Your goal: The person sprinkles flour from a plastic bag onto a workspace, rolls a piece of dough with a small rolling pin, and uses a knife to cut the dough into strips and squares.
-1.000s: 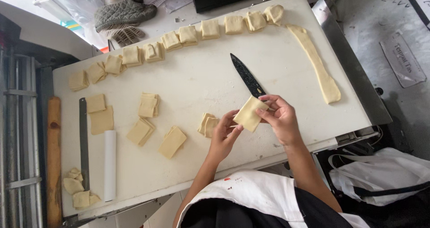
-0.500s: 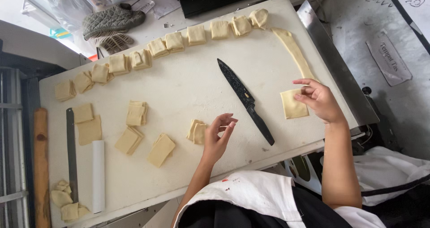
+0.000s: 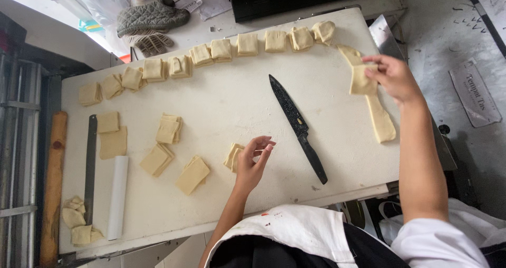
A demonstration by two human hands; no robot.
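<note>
My right hand [image 3: 394, 77] holds a flat square of dough [image 3: 361, 80] above a long dough strip [image 3: 373, 100] at the board's far right. My left hand [image 3: 253, 161] hovers with loosely curled fingers beside a small stack of dough squares [image 3: 232, 156] near the front of the white cutting board [image 3: 221, 110]. It holds nothing. A black knife [image 3: 297, 127] lies diagonally between my two hands. A curved row of folded dough pieces [image 3: 211, 54] runs along the board's far edge.
Stacks of dough squares [image 3: 168, 130] lie left of centre. A long blade with a white handle [image 3: 117, 197], dough scraps [image 3: 76, 223] and a wooden rolling pin [image 3: 52, 183] sit at the left. A grey oven mitt [image 3: 150, 17] lies beyond the board.
My right hand has carried the dough square from the board's middle out to the far right, up toward the row's end. My left hand let go of it and stays near the small stack.
</note>
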